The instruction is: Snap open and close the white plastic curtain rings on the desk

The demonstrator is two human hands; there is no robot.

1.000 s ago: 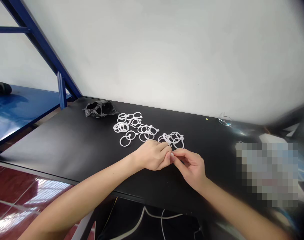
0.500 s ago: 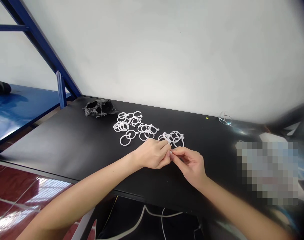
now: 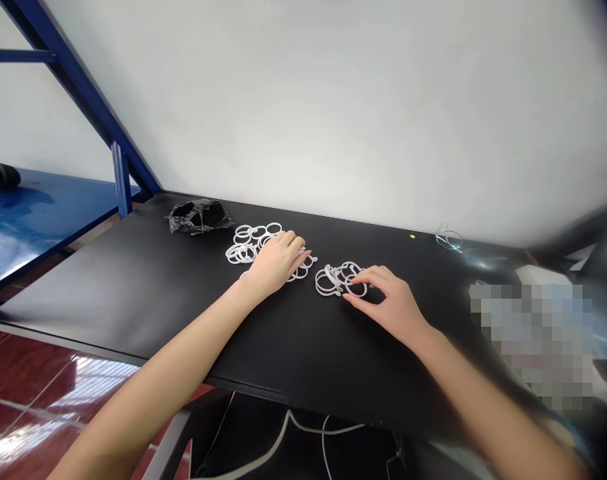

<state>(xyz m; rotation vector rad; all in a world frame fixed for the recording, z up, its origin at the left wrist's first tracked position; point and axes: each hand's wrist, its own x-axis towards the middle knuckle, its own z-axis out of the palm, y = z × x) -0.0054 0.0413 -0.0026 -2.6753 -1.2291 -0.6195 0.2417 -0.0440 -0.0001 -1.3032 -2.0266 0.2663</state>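
Head view, larger ring pile: the white rings overlap, and many carry small knobs, so lifting one could drag a neighbour along if a knob catches.
Knuckles over the pile: the left hand covers several rings, so the fingers could close on two at once or on the wrong one, likely from the blocked sight.
Smaller ring cluster: this bunch sits tightly overlapped; a nudge from the thumb or fingers could spread it over the smooth-looking black table.
Left hand: bent over the near right part of the larger pile, fingers curled, thumb close to the fingertips; a bit of white shows there, but whether it is gripped I cannot tell.
Right hand: the right hand is partly open, thumb and forefinger parted at the near right edge of the smaller cluster, nothing clearly held; a fingertip overlaps a ring, contact unclear.
Ring positions: the larger pile lies beneath and beyond the left hand; the smaller cluster lies between the hands, right beside the right fingertips.
Black bag: the crumpled bag lies beyond the larger pile, to its left, apart from both hands.
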